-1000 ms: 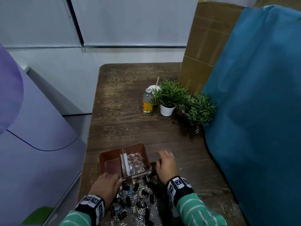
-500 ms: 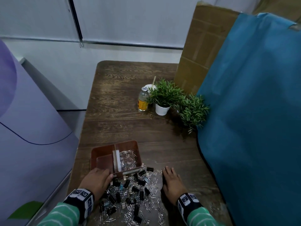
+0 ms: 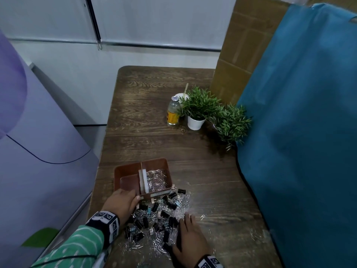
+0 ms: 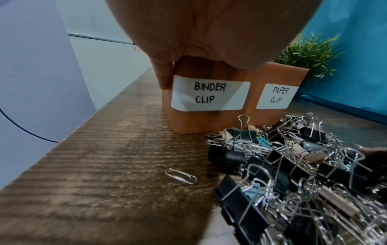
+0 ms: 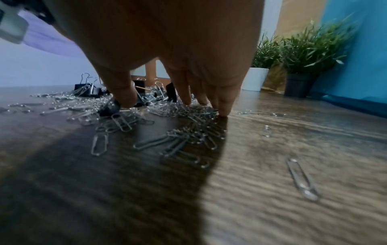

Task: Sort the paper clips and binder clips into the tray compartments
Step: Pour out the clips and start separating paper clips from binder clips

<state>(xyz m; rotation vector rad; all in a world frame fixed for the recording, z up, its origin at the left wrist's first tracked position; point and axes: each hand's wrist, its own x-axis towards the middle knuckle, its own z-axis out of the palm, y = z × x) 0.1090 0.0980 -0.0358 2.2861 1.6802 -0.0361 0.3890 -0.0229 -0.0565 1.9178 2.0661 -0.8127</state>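
Tray point(image 3: 161, 165) is seen at the near-left of the tabletop point(image 3: 154, 105), brown, split into two compartments by a white divider point(image 3: 144, 180). Labels are read in the left wrist view: "BINDER CLIP" label point(image 4: 210, 92) on the left compartment, "PAPER CLIP" label point(image 4: 277, 96) on the right.

Paper clips point(image 3: 156, 179) are already piled in the right compartment. Left compartment point(image 3: 129, 183) is seen bare; no binder clips are made out in it.

Mixed heap is left on the tabletop just in front of the tray: black binder clips point(image 3: 158, 215) tangled with loose silver paper clips point(image 5: 184, 142). Strays are scattered to the right, one single paper clip point(image 5: 301, 180) well apart from the heap.

Left hand point(image 3: 121, 204) is placed on the tray's near left corner, fingers point(image 4: 163, 77) curled over the rim beside the binder label; the tray is gripped and steadied.

Right hand point(image 3: 190, 242) is laid on the heap's right edge, fingers point(image 5: 224, 102) extended straight down with tips on the paper clips; nothing is seen pinched.

Progress judged: paper-clip side partly filled, binder-clip side not started, most of the heap still to be sorted. Tangling is expected to slow separation.

Beyond: a small bottle point(image 3: 173, 113) and two potted plants point(image 3: 199, 107) at mid-tabletop, blue cloth point(image 3: 299, 132) along the right.
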